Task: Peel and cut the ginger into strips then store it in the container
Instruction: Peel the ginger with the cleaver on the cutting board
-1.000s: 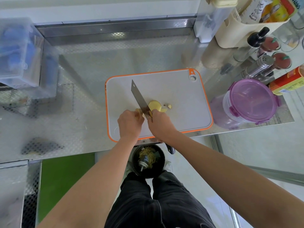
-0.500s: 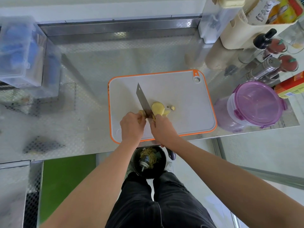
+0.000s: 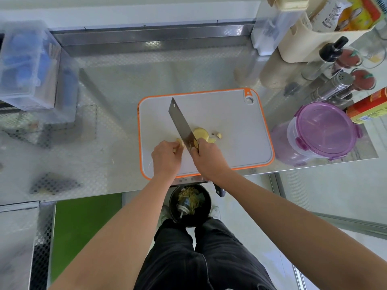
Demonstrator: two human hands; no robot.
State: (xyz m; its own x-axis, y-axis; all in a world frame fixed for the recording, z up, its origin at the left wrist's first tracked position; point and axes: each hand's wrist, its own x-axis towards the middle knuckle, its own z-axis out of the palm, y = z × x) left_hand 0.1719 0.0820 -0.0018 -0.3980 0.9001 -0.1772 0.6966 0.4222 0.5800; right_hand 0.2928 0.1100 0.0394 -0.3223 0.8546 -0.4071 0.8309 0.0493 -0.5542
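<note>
A grey cutting board (image 3: pixel 230 122) with an orange rim lies at the near edge of the steel tabletop (image 3: pixel 117 97), slightly right of the middle. The right hand (image 3: pixel 206 159) is closed around the handle of a cleaver (image 3: pixel 181 124), whose broad blade runs diagonally across the board toward its far left corner. The left hand (image 3: pixel 166 159) sits over the board's near left part with its fingertips pinched on a small piece of ginger (image 3: pixel 180 142), just left of the blade and close against it. On the right side of the blade, near the middle of the board, peeled ginger slices (image 3: pixel 201 133) lie in a short overlapping pile touching the blade, and a couple of small scraps (image 3: pixel 218 135) lie just beside them. A container (image 3: pixel 320 130) with a purple clip-on lid, closed, stands on the tabletop just off the board's right edge, near the tabletop's near right corner. Jars, a metal shaker and bottles crowd the far right corner, and a clear plastic box (image 3: pixel 27 65) sits at the left edge. Below the tabletop's near edge, between the person's legs, a dark bin (image 3: pixel 189 206) holds peelings.
</note>
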